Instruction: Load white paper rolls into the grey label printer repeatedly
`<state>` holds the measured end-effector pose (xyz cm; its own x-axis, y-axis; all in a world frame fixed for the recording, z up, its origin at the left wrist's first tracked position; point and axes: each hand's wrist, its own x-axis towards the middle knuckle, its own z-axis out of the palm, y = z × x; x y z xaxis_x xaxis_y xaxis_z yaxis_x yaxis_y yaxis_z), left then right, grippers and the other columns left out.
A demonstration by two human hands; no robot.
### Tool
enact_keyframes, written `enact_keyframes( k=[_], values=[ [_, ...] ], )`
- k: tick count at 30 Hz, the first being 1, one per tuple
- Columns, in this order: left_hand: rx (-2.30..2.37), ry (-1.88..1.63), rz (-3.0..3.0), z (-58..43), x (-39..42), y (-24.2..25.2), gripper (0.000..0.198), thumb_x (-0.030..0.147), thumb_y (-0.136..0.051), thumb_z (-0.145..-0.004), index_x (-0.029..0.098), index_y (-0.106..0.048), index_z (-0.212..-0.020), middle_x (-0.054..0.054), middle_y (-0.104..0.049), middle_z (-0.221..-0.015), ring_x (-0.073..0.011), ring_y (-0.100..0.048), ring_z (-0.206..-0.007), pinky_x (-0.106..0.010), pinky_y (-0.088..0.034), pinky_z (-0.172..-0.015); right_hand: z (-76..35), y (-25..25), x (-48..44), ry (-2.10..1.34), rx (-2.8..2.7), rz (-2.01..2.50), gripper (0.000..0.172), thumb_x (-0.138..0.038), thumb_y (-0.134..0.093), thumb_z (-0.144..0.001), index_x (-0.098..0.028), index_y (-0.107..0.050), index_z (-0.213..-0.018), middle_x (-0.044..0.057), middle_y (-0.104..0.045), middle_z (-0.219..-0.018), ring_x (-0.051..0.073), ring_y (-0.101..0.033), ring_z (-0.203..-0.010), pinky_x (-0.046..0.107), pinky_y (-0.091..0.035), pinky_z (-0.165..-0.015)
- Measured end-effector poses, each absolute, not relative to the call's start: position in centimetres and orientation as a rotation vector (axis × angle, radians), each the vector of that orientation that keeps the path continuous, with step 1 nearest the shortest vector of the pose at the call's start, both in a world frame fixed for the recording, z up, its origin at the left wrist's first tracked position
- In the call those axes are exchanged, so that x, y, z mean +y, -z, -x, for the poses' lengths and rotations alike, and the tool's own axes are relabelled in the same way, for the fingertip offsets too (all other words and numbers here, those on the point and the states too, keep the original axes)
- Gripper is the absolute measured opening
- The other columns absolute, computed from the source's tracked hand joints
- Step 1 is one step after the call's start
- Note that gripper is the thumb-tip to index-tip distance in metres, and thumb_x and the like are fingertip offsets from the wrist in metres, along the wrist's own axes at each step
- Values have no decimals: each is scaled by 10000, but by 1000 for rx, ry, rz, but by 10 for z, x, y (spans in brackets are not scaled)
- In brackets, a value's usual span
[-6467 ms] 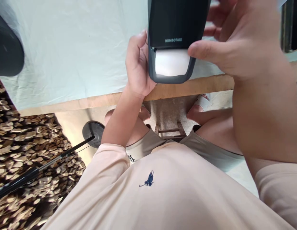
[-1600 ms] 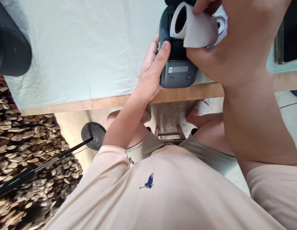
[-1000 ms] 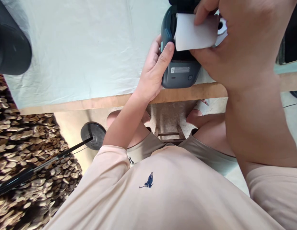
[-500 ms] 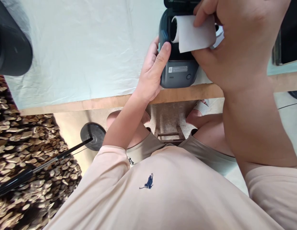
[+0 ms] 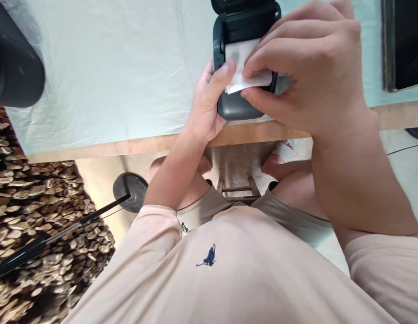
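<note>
A dark portable label printer (image 5: 237, 108) lies near the table's front edge with its lid (image 5: 229, 4) raised. Inside its bay sits a white paper roll (image 5: 240, 51), the loose end drawn toward the printer's front. My left hand (image 5: 210, 96) grips the printer's left side, its thumb lying over the rim against the paper. Above the roll, my right hand (image 5: 306, 67) pinches the paper between thumb and fingers. The fingers hide the roll's right side.
A tablet-like black device (image 5: 406, 45) lies at the right of the pale-covered table (image 5: 110, 81). A black cylindrical object (image 5: 18, 58) stands at the left. Below are a round stand base (image 5: 131, 191), a pole (image 5: 77, 222) and stacked firewood (image 5: 43, 189).
The paper roll has gone down into the printer's bay, and my right hand has moved left and down with it. The printer has shifted slightly left, tilting a little.
</note>
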<state>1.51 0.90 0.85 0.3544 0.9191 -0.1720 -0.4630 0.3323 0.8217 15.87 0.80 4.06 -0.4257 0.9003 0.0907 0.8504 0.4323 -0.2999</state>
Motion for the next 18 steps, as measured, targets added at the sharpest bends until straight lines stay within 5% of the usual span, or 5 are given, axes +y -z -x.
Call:
enact_keyframes(
  k=[5, 9, 13, 18],
  values=[
    [704, -986, -814, -10, 10, -1, 160, 225, -434, -658, 244, -430, -817, 14, -529, -783, -128, -510, -793, -257, -410, -682, -163, -45, 9, -309, -2281, 1531, 449, -500, -179, -684, -247, -493, -881, -124, -449, -833, -70, -402, -918, 165, -322, -904],
    [764, -960, -879, -11, 9, 2, 268, 186, -469, -629, 246, -411, -883, 37, -509, -778, -98, -509, -774, -239, -399, -708, -182, -28, 15, -372, -1884, 1566, 571, -495, -86, -683, -212, -396, -1070, -91, -389, -1025, -20, -382, -1007, 119, -323, -809],
    [719, -934, -937, -12, 10, 1, 336, 145, -489, -601, 258, -396, -903, 27, -490, -763, -92, -498, -715, -226, -399, -654, -193, -12, 21, -503, -1712, 1446, 715, -404, 143, -672, -211, -390, -1108, -81, -396, -1028, -26, -389, -1010, 112, -305, -913],
    [724, -942, -933, -12, 10, 1, 297, 155, -473, -614, 262, -400, -881, 29, -475, -737, -75, -487, -685, -213, -387, -647, -185, -24, 21, -541, -1864, 1372, 747, -352, 184, -640, -203, -381, -1106, -92, -380, -1043, -38, -388, -982, 86, -329, -726]
  ],
)
